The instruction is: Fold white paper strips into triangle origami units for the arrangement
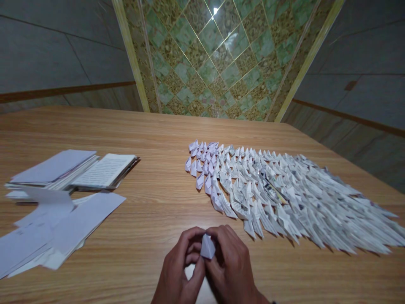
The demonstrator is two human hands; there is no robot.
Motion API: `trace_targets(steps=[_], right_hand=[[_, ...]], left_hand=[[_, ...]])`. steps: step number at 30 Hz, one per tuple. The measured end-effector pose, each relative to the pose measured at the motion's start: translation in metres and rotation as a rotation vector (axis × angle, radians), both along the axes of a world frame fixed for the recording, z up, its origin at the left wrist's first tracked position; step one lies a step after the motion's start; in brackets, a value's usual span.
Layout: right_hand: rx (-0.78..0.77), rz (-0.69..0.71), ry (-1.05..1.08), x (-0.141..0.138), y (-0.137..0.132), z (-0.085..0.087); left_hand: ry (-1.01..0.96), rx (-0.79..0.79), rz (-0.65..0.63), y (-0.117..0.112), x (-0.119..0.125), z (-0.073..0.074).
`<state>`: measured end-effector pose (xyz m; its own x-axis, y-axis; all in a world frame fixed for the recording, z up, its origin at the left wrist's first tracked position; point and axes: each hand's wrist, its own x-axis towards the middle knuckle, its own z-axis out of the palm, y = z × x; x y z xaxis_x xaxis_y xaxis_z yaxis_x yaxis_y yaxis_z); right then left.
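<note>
Both hands meet at the near edge of the wooden table. My left hand and my right hand are closed together around a small folded white paper piece, whose pointed top sticks up between the thumbs and fingers. The lower part of the paper is hidden by the fingers. To the right and beyond the hands lies a wide spread of several folded paper boats, set in rows on the table.
At the left lie loose white paper sheets and, behind them, a stack of printed pages and booklets. A grey tiled wall with a green patterned panel rises behind the table.
</note>
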<state>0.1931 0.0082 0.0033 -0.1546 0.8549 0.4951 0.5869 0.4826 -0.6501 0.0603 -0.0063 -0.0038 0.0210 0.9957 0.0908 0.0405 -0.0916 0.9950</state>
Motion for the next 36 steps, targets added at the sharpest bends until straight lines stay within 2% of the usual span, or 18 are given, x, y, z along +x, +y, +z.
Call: trace_targets(steps=[9,14,20,23,27,31,33,36], right_hand=[[-0.013,-0.009,0.052,0.002,0.0,0.0],[0.019,0.062,-0.018,0.003,0.0,0.001],[-0.005,0.137,-0.087,0.006,-0.001,0.003],[-0.038,0.162,-0.105,0.007,0.0,0.002],[-0.058,0.186,-0.024,0.009,0.0,0.002],[-0.23,0.112,0.184,0.011,0.002,0.006],[-0.337,0.12,0.24,0.012,0.004,0.008],[-0.388,0.152,0.297,0.011,0.005,0.01]], left_hand=[[-0.139,-0.148,0.001,0.002,-0.001,0.001],[-0.186,-0.171,-0.027,0.003,-0.005,0.003],[-0.167,-0.172,-0.026,0.006,-0.013,0.006],[-0.162,-0.161,-0.044,0.01,-0.017,0.001],[-0.038,-0.16,-0.055,0.013,-0.018,-0.004],[0.008,-0.153,-0.021,0.011,-0.014,0.003],[0.007,-0.146,-0.018,0.009,-0.011,0.008],[0.041,-0.133,-0.045,0.007,-0.011,0.011]])
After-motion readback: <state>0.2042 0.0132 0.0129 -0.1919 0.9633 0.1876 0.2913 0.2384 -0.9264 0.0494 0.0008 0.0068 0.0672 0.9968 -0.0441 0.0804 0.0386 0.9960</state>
